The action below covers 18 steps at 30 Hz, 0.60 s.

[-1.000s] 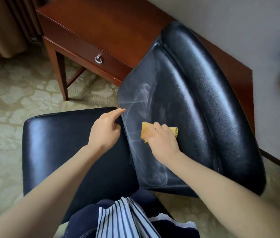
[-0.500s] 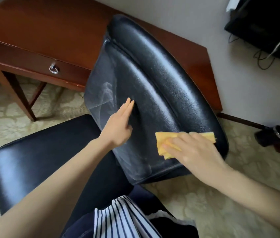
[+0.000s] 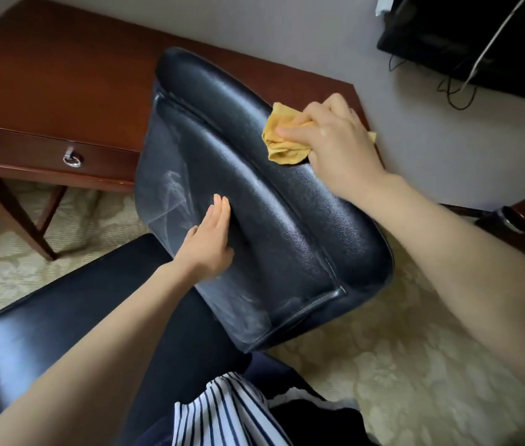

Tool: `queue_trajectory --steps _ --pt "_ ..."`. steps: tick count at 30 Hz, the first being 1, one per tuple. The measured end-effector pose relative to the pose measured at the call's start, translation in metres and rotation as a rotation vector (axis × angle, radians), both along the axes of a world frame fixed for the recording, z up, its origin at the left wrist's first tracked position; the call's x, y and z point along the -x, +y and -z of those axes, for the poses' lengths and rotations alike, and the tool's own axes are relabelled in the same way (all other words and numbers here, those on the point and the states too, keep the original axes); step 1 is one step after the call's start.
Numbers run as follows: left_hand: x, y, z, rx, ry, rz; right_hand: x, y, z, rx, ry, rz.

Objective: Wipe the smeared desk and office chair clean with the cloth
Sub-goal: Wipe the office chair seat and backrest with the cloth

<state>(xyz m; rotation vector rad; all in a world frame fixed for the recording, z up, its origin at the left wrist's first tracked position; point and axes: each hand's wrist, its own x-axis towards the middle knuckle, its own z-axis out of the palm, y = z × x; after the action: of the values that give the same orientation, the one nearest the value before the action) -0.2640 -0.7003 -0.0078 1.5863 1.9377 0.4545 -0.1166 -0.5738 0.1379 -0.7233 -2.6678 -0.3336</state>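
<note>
Wall [image 3: 286,33] plain, pale grey; carpet [image 3: 399,365] beige with faint leaf pattern; black unit [image 3: 480,53] against wall, top right; thin cables [image 3: 447,88] hung below it; white cord [image 3: 495,37] crossed its face; lighting soft, diffuse.

chair back [image 3: 254,194]: black, fine pebbled grain, pale grey sheen along the folds
smears [image 3: 174,194]: whitish-grey streaks on the black of the chair back's left part
chair seat [image 3: 61,317]: black, smooth, soft blue-white gloss
cloth [image 3: 282,140]: mustard yellow, plain
counter [image 3: 61,75]: reddish-brown polished wood, darker at the legs
drawer pull [image 3: 72,159]: silver ring
carpet [image 3: 399,365]: pale cream with a beige leafy pattern
wall [image 3: 286,27]: plain light grey
garment [image 3: 222,410]: white with thin navy stripes, over dark navy
box [image 3: 447,43]: black, white cable across it
</note>
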Motion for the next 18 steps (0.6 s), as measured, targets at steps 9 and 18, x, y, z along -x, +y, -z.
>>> queue_trajectory --steps 9,18 --pt "0.000 -0.001 -0.002 -0.004 0.010 0.006 -0.048 -0.077 0.060 -0.352 -0.178 -0.038" --pt "0.006 0.000 0.001 -0.004 0.032 0.034 -0.091 -0.131 0.126 -0.243 -0.245 -0.104"
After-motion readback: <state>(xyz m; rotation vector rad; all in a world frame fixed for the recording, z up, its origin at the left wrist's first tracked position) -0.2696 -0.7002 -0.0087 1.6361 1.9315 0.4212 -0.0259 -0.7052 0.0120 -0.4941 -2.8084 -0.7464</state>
